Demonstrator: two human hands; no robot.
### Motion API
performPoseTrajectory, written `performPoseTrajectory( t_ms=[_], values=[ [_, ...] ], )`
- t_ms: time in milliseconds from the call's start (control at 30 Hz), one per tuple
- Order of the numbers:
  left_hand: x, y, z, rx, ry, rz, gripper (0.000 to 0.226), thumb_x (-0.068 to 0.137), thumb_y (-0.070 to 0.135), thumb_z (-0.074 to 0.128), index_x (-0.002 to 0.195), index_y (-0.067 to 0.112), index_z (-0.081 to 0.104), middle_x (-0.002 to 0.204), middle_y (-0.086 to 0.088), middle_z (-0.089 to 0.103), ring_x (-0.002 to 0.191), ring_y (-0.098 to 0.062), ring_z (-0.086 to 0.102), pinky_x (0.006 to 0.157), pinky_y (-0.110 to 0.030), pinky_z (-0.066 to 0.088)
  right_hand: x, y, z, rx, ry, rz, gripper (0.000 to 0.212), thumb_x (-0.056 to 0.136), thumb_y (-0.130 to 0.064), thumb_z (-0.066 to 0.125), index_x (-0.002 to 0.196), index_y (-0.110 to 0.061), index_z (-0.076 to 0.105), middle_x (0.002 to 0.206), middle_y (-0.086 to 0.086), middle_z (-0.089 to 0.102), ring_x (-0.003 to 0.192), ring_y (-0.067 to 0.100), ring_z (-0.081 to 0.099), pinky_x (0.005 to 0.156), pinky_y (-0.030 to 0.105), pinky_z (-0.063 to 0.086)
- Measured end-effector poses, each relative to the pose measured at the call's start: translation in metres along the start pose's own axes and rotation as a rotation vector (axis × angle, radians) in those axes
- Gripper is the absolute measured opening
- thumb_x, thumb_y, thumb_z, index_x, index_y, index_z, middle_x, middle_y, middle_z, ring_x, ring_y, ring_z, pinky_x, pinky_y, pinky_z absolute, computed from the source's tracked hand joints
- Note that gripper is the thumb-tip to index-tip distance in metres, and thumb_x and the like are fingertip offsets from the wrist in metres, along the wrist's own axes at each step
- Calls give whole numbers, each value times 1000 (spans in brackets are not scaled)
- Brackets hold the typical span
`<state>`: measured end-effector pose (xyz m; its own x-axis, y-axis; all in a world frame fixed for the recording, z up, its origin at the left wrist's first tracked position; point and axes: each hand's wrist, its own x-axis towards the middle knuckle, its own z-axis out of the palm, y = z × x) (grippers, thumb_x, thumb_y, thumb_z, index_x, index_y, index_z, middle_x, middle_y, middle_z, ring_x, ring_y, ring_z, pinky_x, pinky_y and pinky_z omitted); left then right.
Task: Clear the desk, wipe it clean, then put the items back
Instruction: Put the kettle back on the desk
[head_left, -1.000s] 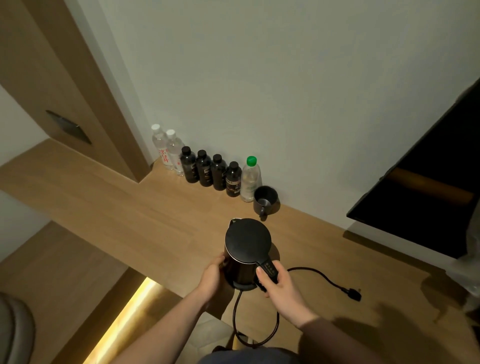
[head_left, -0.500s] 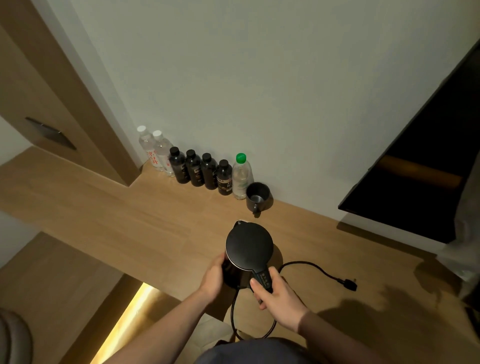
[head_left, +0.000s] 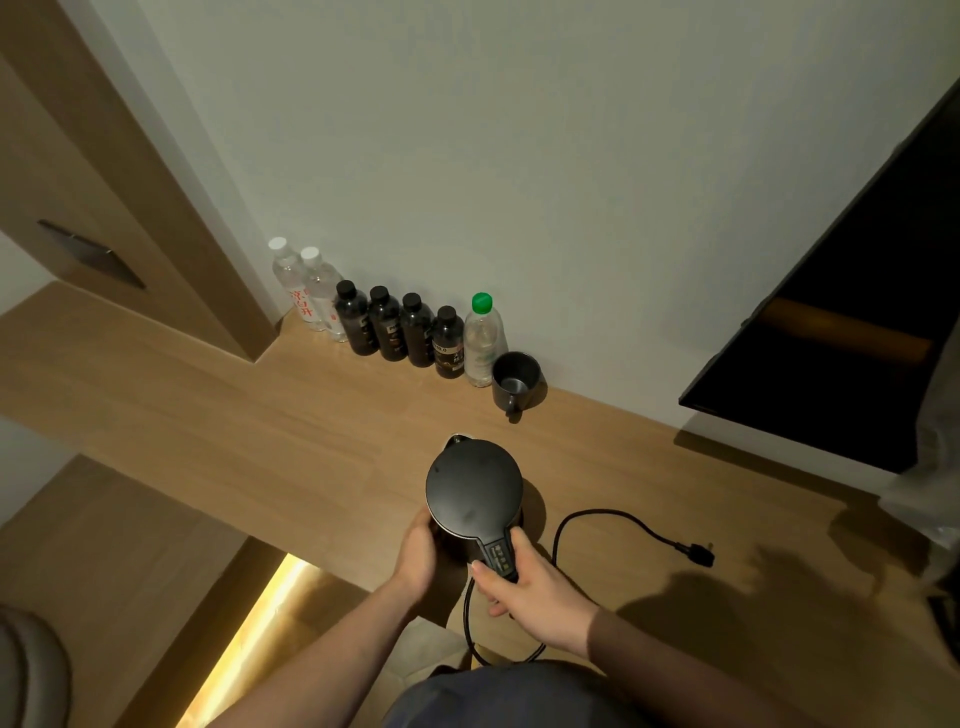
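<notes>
Since 0.5 s ago the kettle (head_left: 474, 488) has barely shifted; both hands are still on it near the front edge of the desk (head_left: 260, 415). From my remote seat I see the left hand (head_left: 422, 558) pressed against the kettle's left side, fingers wrapped around the body. My right hand (head_left: 530, 582) grips the handle (head_left: 500, 558), thumb lying along its left side beside the button panel. A black cord (head_left: 613, 519) loops from under the kettle across the desk to its plug (head_left: 696, 552), which lies loose to the right. Along the back edge against the wall stand 2 clear bottles (head_left: 306, 291), 4 dark bottles (head_left: 400, 332), 1 green-capped bottle (head_left: 483, 340) and a dark mug (head_left: 515, 382), all in a row, well apart from the kettle.
</notes>
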<state>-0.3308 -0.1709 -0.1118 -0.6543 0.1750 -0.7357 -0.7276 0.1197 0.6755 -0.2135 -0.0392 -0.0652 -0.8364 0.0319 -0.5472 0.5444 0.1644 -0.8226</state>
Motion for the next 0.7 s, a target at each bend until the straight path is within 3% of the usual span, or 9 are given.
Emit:
performPoseTrajectory(
  t_ms=[100, 200, 333, 433, 567, 700],
  values=[
    [4, 1, -2, 7, -44, -9, 40, 108, 20, 36, 101, 3, 72, 100, -18, 74, 91, -27, 66, 77, -34, 52, 1, 1, 3, 11, 5, 18, 84, 87, -70, 59, 155, -34, 26, 139, 1, 55, 101, 7, 71, 88, 30, 61],
    [3, -3, -5, 24, -86, 0, 39, 109, 15, 33, 103, 5, 70, 99, -13, 73, 94, -25, 65, 79, -32, 52, -5, 5, -1, 6, 25, 11, 58, 91, -63, 60, 138, -36, 42, 119, -3, 64, 95, 9, 69, 87, 33, 62],
    [2, -10, -5, 98, -141, -8, 40, 109, 23, 36, 108, 13, 74, 107, -14, 76, 104, -31, 67, 88, -38, 52, -15, 15, -8, 78, 50, 32, 26, 99, -43, 62, 121, -41, 48, 118, 0, 65, 106, 18, 67, 87, 31, 61],
    [6, -13, -2, 99, -185, -49, 43, 109, 32, 36, 117, 12, 73, 111, -20, 75, 104, -37, 69, 83, -38, 55, -14, 19, -7, 161, 106, 69, 26, 100, -36, 64, 123, -34, 52, 108, 8, 68, 99, 22, 68, 88, 39, 62],
    [11, -13, 1, 98, -180, -51, 43, 108, 30, 36, 117, 9, 72, 114, -22, 73, 104, -34, 68, 77, -32, 54, -12, 19, 1, 154, 117, 38, 28, 98, -38, 64, 122, -29, 53, 98, 6, 65, 87, 15, 63, 82, 35, 60],
    [14, -14, -5, 91, -143, -72, 43, 104, 39, 42, 116, 9, 71, 114, -22, 73, 106, -35, 68, 92, -42, 56, -9, 16, 4, 167, 97, 55, 35, 97, -41, 65, 127, -31, 50, 98, 4, 65, 88, 15, 63, 81, 32, 59]
  ],
)
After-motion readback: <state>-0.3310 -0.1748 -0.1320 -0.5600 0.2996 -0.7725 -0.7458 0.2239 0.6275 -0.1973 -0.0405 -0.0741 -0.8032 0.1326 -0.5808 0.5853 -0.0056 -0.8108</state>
